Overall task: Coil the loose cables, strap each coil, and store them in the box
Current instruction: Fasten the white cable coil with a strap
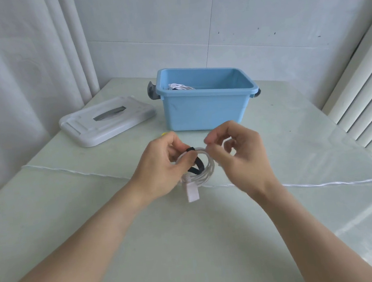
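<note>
Both hands pinching white cable coil (pixel 201 169) with black strap (pixel 196 165), blue box (pixel 205 113) behind, grey lid (pixel 106 121) left

I am finding nothing here that can be read: no word, number, brand or sign is showing. The blue storage box (pixel 205 113), its grey lid (pixel 106 119) and the white cable coil (pixel 203 169) I am holding are all showing plain surfaces, and the flat white plug (pixel 192 192) hanging from the coil is bearing no marking I can make out.
</note>
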